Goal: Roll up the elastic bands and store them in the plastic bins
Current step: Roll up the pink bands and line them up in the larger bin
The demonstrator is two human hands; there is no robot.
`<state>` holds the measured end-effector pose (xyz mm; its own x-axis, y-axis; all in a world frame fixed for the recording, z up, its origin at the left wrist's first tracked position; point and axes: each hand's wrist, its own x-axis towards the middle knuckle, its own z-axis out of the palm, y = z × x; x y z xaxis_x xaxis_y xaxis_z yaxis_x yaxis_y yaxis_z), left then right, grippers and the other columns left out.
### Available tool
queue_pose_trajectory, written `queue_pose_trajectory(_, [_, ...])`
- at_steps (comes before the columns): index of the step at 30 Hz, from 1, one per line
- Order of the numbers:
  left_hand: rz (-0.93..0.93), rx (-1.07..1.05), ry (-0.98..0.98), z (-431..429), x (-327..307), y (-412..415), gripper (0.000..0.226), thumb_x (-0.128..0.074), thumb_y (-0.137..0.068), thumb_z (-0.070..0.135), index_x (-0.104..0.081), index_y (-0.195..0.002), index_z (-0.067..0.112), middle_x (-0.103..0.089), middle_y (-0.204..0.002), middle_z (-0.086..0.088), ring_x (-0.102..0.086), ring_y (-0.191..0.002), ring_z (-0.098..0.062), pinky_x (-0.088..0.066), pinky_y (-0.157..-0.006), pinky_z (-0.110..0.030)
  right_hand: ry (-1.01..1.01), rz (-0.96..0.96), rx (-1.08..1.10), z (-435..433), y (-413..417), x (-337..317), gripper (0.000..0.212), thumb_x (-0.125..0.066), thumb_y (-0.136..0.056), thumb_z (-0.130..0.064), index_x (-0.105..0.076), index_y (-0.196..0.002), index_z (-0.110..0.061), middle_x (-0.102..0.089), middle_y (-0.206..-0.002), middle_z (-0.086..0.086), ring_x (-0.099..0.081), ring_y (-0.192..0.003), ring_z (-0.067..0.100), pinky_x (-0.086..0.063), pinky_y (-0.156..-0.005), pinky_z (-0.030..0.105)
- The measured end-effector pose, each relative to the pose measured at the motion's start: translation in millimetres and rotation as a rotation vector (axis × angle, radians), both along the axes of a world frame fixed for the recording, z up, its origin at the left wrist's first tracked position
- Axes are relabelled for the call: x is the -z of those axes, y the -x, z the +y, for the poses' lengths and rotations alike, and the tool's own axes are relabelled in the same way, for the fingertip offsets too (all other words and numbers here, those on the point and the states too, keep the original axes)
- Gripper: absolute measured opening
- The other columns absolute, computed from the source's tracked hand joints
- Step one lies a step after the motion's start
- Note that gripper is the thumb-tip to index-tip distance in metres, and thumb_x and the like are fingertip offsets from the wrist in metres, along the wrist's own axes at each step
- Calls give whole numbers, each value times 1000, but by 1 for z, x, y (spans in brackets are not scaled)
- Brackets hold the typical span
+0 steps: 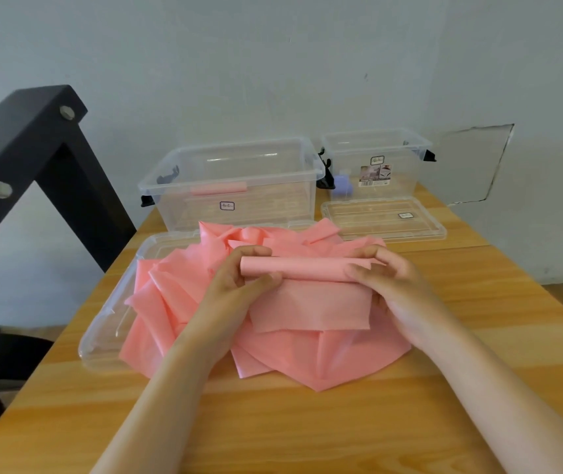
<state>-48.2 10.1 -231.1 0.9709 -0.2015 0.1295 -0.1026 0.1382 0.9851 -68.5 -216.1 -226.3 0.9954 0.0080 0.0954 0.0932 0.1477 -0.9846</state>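
We hold a pink band (307, 302) at centre w/ both hands. Our left hand (239, 282) grips the rolled part's end at 9 o'clock, our right hand (389, 282) the end at 3; the unrolled flap lies toward 6. Under it is a pile of pink bands (177, 302), spread on the table (307, 432) & partly over a clear lid (105, 323) at 8 o'clock. At 12 stands a big clear bin (273, 208) w/ one pink roll (218, 189) inside. At 1 o'clock there's a smaller bin (406, 172), w/ a second lid (382, 220) flat in front.
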Motion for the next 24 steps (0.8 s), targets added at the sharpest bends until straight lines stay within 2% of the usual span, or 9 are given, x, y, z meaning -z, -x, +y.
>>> queue_pose_trajectory(2, [85,13,-17,-1,0,1,38,-79,-63,37,-66,-99,31,-65,-98,0,-62,-88,-17,-48,-77,-34,3,-51,10,-2,0,1,18,-73,-77,-9,-66,-90,-18,-71,-87,-6,-65,-79,8,-51,-63,18])
queue_pose_trajectory(5, [108,-14,-75,-4,0,1,26,-75,-69,46,-68,-91,33,-61,-87,5,-56,-71,-10,-43,-60,-27,42,-131,4,-3,0,2,26,-71,-76,4,-65,-83,-21,-70,-93,-8,-64,-89,9,-50,-78,23])
queue_pose_trajectory(8, [21,-53,-126,-4,-1,2,5,-67,-89,23,-64,-86,26,-57,-78,13,-48,-56,0,-36,-46,-13,24,-174,-25,-2,-1,4,36,-68,-74,14,-64,-76,-22,-71,-107,-1,-64,-102,16,-51,-83,25])
queue_pose_trajectory(10, [-47,-47,-123,-4,-3,3,9,-69,-87,17,-63,-85,24,-61,-86,7,-55,-67,-4,-42,-54,-14,12,-148,-55,-4,-2,5,33,-75,-71,6,-66,-90,-19,-68,-111,3,-63,-103,17,-52,-82,24])
queue_pose_trajectory(12, [-89,-34,-107,-2,-4,4,13,-72,-82,16,-64,-85,24,-67,-96,0,-61,-83,-12,-50,-72,-24,58,-73,-85,-4,-4,6,44,-85,-67,-16,-66,-106,-23,-67,-111,-3,-64,-102,12,-51,-82,23])
queue_pose_trajectory(14, [-95,-18,-89,-2,-4,4,15,-72,-78,14,-64,-84,25,-70,-101,-1,-63,-90,-15,-51,-81,-29,119,-6,-65,-3,-5,8,39,-82,-70,-37,-69,-106,-27,-67,-111,-6,-66,-99,13,-51,-81,25])
queue_pose_trajectory(17, [-70,0,-93,-3,-3,4,16,-71,-75,19,-65,-85,29,-69,-102,1,-62,-94,-16,-49,-86,-34,140,-19,-1,0,-4,8,18,-71,-77,-36,-73,-92,-28,-70,-98,-11,-67,-90,9,-50,-77,22])
queue_pose_trajectory(21, [24,19,-106,-6,1,4,27,-75,-71,36,-65,-94,26,-68,-105,-2,-65,-93,-25,-50,-92,-43,237,-144,26,-2,-3,8,12,-74,-81,-20,-71,-89,-28,-68,-86,-21,-62,-82,-1,-45,-69,11])
queue_pose_trajectory(24, [33,28,-66,-8,0,3,15,-71,-85,18,-62,-96,13,-67,-101,-11,-68,-78,-29,-56,-77,-35,228,-205,19,-2,-2,8,18,-74,-80,-8,-69,-89,-22,-66,-85,-22,-60,-80,-4,-44,-68,9])
